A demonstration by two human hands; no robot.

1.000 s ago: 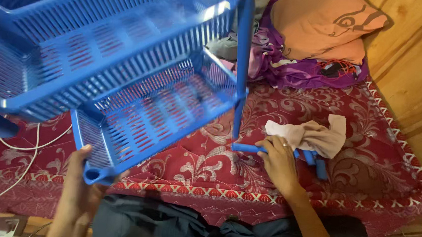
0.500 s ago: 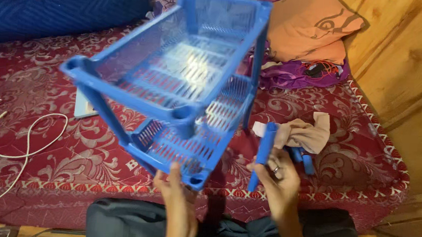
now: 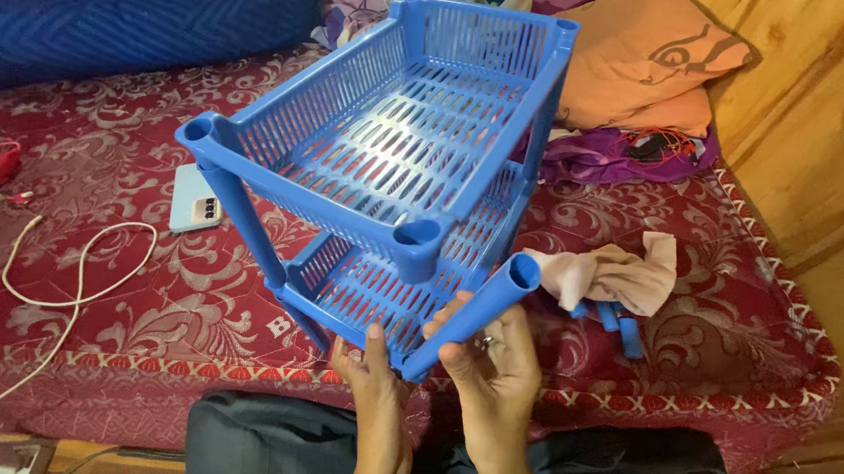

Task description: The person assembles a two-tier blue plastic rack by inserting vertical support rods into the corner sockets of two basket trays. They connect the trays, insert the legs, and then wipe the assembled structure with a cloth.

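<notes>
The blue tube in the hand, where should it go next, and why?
Probably into the open corner socket of the rack. The right hand holds the tube just below it, that corner is empty, and the left hand steadies the bottom shelf.

Two hands are showing near the bottom: the left hand and the right hand. One blue rack with two slatted trays is sitting in the middle. One blue tube is lying in the right hand, and about three more loose blue tubes are lying right of it. One phone and one white cable are lying left. One orange pillow is lying far right.
</notes>
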